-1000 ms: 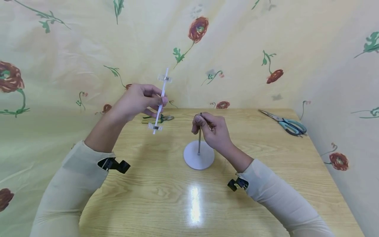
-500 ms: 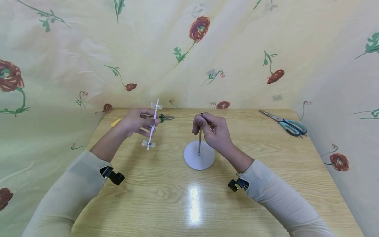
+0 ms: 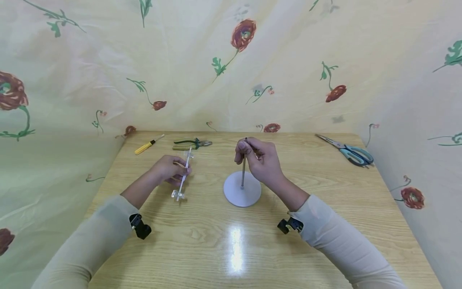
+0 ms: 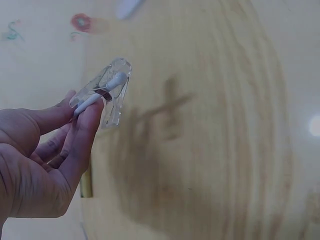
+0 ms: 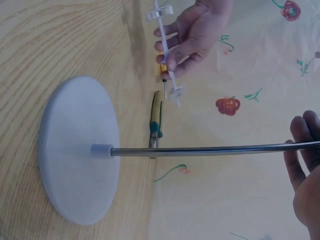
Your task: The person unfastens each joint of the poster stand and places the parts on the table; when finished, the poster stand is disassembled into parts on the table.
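My left hand (image 3: 172, 170) pinches a thin white rod (image 3: 183, 176) near its middle, holding it over the table at the left. A clear plastic clip (image 3: 178, 194) is fitted near each end of the rod; one clip (image 4: 115, 92) shows large in the left wrist view. With thumb and fingers, my right hand (image 3: 260, 158) grips the top of an upright metal pole (image 3: 243, 172). That pole rises from a round white base (image 5: 75, 185) standing on the table; a short white collar (image 5: 101, 150) joins the two.
Behind my left hand lie green-handled pliers (image 3: 193, 143) and a yellow screwdriver (image 3: 145, 147). Scissors with blue and black handles (image 3: 355, 154) lie at the back right of the wooden table (image 3: 202, 241). Flower-patterned cloth (image 3: 288, 72) hangs behind the table.
My left hand has come down toward the table and nearer to me with the white rod, uncovering the screwdriver and pliers. The right hand and the stand have stayed in place.
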### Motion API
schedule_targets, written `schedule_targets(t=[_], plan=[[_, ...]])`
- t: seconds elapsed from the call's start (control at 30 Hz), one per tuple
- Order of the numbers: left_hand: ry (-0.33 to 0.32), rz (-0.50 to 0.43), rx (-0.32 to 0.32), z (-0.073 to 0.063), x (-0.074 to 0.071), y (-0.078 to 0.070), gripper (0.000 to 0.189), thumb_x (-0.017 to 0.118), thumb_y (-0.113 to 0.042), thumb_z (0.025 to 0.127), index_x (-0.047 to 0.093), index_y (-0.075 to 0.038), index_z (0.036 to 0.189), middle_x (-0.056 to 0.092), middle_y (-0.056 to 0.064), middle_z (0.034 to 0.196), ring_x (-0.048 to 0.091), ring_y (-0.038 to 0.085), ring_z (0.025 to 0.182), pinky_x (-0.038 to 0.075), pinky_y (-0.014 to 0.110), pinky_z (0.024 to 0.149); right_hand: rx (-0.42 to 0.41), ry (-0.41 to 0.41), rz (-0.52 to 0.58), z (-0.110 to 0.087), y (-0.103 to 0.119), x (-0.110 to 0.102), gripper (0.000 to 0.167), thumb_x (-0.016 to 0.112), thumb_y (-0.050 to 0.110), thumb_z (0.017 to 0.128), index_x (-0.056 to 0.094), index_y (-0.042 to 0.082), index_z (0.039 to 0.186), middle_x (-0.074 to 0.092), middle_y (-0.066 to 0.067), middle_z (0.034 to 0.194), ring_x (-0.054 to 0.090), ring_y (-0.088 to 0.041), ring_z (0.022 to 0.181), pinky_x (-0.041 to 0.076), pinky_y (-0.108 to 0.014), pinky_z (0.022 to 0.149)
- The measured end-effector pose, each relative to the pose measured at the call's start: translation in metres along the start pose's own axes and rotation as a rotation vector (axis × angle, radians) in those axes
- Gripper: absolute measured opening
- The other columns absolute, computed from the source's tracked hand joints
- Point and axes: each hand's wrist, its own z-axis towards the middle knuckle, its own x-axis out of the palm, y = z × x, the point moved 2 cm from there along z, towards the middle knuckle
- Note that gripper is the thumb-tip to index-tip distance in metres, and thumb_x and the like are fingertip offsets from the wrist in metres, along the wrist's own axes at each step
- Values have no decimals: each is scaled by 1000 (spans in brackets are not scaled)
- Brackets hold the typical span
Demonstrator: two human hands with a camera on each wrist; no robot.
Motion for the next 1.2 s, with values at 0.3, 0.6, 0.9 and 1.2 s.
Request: schedule_targets(t=[0.3, 0.6, 0.9, 1.2], plan=[[-52, 104, -21, 5, 8, 15, 35, 79, -13, 103, 68, 3, 132, 78, 11, 96, 75, 17, 71, 67, 33, 66, 13, -5, 15, -1, 1, 1, 22, 57, -6, 110, 69, -5, 92, 74, -14, 74, 72, -19, 65, 65, -27, 67], [-86, 144, -31, 9, 9, 21, 39, 82, -17, 102, 65, -1, 134, 77, 7, 89, 73, 14, 68, 65, 30, 64, 1, 0, 13, -1, 1, 1, 22, 57, -7, 110, 69, -5, 92, 74, -13, 74, 72, -19, 64, 65, -26, 68], [-128, 148, -39, 10, 8, 25, 45, 86, -17, 99, 60, -1, 133, 72, 7, 89, 73, 14, 65, 65, 30, 62, 0, 5, 8, -1, 1, 1, 22, 57, -7, 110, 69, -4, 92, 74, -12, 74, 72, -19, 65, 65, -25, 70], [-164, 219, -47, 8, 10, 25, 38, 85, -20, 100, 61, -3, 124, 72, 9, 92, 75, 17, 67, 67, 33, 62, 5, 5, 9, -2, 1, 0, 22, 57, -6, 111, 69, -4, 92, 74, -12, 74, 72, -19, 65, 65, -26, 70]])
